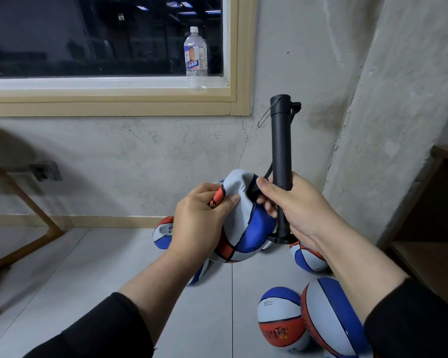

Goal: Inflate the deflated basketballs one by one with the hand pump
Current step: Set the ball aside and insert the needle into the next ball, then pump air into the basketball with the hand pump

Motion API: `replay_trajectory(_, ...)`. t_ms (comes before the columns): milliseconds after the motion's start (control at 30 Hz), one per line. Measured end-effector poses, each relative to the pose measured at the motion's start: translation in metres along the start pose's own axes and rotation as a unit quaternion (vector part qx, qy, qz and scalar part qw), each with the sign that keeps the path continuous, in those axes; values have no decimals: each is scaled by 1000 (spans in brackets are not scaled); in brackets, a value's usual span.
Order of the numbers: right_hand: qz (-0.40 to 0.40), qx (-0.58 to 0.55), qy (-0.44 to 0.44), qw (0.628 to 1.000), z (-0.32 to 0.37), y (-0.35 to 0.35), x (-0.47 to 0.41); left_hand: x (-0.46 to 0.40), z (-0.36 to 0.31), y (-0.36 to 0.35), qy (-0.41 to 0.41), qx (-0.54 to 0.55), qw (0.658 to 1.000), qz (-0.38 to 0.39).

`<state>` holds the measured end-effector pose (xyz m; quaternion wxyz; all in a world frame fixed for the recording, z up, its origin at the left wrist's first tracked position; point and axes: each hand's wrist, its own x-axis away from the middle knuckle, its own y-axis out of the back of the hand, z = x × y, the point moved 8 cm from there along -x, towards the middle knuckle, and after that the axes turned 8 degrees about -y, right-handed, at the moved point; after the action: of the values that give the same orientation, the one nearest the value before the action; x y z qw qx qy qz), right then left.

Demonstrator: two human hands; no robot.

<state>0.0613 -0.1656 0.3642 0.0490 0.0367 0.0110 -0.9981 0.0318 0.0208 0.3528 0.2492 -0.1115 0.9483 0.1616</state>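
Note:
A crumpled, deflated red, white and blue basketball (246, 228) is held up in front of me. My left hand (199, 223) pinches a fold of its skin near the top. My right hand (292, 210) grips the lower barrel of an upright black hand pump (282, 140), with its fingertips at the ball where the pump's thin black hose (268, 171) ends. The valve itself is hidden by my fingers.
Several more basketballs lie on the grey tiled floor: one behind my left hand (162, 233), one by my right wrist (307, 257), two round ones at lower right (281, 316). A water bottle (195, 58) stands on the window sill. Wooden furniture flanks both sides.

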Motion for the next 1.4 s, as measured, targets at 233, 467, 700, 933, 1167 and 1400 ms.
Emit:
replay_trajectory(233,-6,-37,-89,995,-29,2,3,2,35,0,89,-25,995,26)
replay_trajectory(467,23,2,-135,991,-52,-14,5,10,82,37,137,-84,987,17)
replay_trajectory(700,14,47,-182,982,-113,-40,24,38,132,41,113,-206,962,141)
replay_trajectory(933,13,76,-267,961,-206,-34,62,82,204,30,158,-329,907,211)
replay_trajectory(1167,12,140,-318,938,-268,-22,87,132,293,1,233,-337,875,257)
replay_trajectory(1400,22,137,-350,926,-309,-28,76,164,342,-33,266,-346,836,333)
